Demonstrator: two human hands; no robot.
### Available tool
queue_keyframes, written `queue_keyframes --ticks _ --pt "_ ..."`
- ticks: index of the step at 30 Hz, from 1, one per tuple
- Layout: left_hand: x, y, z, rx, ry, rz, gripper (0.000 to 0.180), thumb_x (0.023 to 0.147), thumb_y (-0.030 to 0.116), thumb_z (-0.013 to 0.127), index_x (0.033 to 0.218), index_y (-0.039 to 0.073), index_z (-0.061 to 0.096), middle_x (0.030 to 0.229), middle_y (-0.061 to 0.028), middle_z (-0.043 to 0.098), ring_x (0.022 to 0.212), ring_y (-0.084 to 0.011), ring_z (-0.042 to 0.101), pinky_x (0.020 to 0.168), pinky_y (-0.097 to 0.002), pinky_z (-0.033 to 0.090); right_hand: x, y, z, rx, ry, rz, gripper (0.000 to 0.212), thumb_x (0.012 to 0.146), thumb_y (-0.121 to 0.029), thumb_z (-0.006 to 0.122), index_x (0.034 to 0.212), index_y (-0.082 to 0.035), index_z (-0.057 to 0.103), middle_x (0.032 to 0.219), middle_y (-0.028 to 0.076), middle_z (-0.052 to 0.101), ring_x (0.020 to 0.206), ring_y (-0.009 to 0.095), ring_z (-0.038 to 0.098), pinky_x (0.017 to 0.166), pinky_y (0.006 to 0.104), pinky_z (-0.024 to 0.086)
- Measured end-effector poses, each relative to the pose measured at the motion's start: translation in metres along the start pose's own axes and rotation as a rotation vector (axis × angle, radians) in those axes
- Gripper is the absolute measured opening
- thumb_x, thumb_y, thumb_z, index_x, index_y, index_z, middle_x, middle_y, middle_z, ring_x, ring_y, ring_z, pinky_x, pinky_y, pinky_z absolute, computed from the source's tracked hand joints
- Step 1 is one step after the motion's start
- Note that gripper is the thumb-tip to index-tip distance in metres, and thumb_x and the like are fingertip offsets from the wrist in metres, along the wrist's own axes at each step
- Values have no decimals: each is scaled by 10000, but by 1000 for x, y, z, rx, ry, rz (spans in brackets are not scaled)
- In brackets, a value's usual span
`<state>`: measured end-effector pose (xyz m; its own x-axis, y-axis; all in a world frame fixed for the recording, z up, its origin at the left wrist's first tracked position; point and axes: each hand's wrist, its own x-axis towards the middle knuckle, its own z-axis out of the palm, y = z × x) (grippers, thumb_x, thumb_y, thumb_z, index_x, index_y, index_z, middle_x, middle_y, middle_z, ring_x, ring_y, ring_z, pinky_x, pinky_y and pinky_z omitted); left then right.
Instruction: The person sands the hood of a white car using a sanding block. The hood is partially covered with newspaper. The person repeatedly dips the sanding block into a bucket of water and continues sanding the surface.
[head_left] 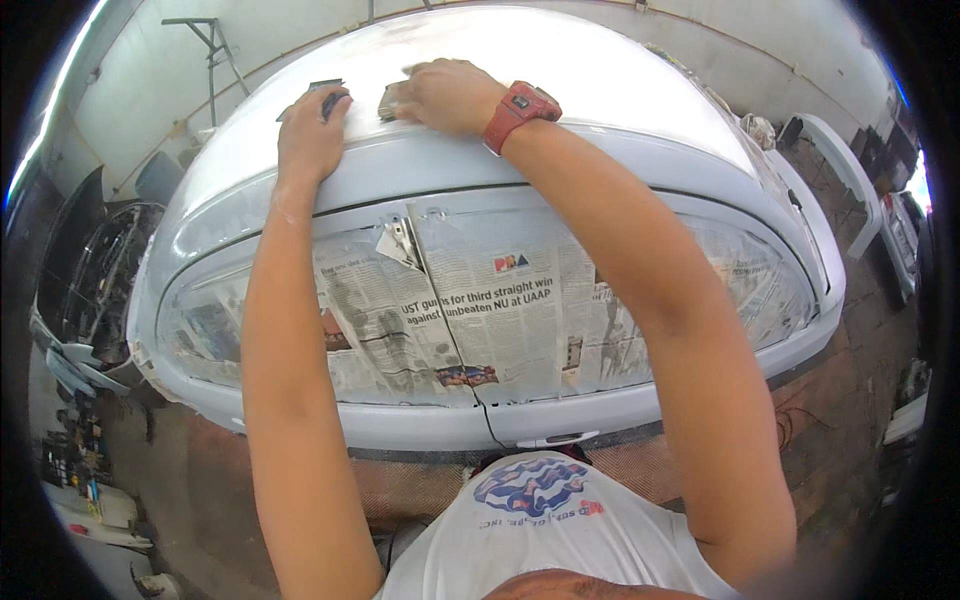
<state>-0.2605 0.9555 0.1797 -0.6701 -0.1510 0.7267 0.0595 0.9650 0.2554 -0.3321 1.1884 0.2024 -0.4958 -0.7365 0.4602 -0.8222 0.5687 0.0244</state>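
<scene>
Both my arms reach over the side of a car to its white roof [560,75]. My left hand [312,135] is closed on a dark, flat, thin-edged piece [326,86] at the roof's near edge; its exact kind does not show. To the right of it, my right hand [447,97], with a red watch [522,112] on the wrist, presses a small grey-brown pad [388,104] flat on the roof, perhaps folded sandpaper. Motion smears those fingers a little. Below the roof edge, newspaper [480,345] covers the side windows.
Car parts with dark tangled pieces [108,275] stand at the left. A pale bumper-like panel [835,165] leans at the right. Behind the car rises a metal stand [212,60] near the wall. The car's door handle [553,440] sits just in front of my body.
</scene>
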Motion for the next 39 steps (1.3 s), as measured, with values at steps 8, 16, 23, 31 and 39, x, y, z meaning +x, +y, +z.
queue_keyframes --ticks 8,16,23,31,39 --pt "34 141 -7 -1154 -290 -20 568 1147 527 496 1501 107 642 1482 -109 654 1302 -236 626 1132 -376 462 -68 -8 -34 1225 1128 221 538 1058 -456 690 1401 -42 665 1269 152 676 1208 276 643 967 440 579" --pt "41 132 -18 135 -442 383 512 1043 460 656 1464 170 696 1476 -152 687 1384 -353 620 1186 -445 467 -38 40 -26 1214 1126 486 423 998 -357 782 1279 -45 734 1087 152 768 975 301 726 849 396 600" --pt "34 66 3 -15 -608 316 465 985 347 718 1434 225 714 1441 -157 709 1343 -381 651 1162 -459 494 -45 51 -59 438 563 334 549 941 -505 765 1182 -11 768 958 154 812 840 282 773 863 408 600" --pt "62 72 16 -2 -634 435 608 868 476 738 1443 283 682 1384 -162 730 1210 -358 715 1060 -457 548 -156 149 -19 -165 382 852 594 934 -612 724 1269 -123 739 1261 197 760 1219 366 701 1080 474 534" --pt "88 50 -3 -60 -768 407 619 818 389 819 1398 201 711 1296 -119 710 1116 -310 724 973 -432 578 -157 125 -16 -178 425 876 601 948 -597 714 1280 -97 737 1236 222 767 1175 410 709 1057 477 540"
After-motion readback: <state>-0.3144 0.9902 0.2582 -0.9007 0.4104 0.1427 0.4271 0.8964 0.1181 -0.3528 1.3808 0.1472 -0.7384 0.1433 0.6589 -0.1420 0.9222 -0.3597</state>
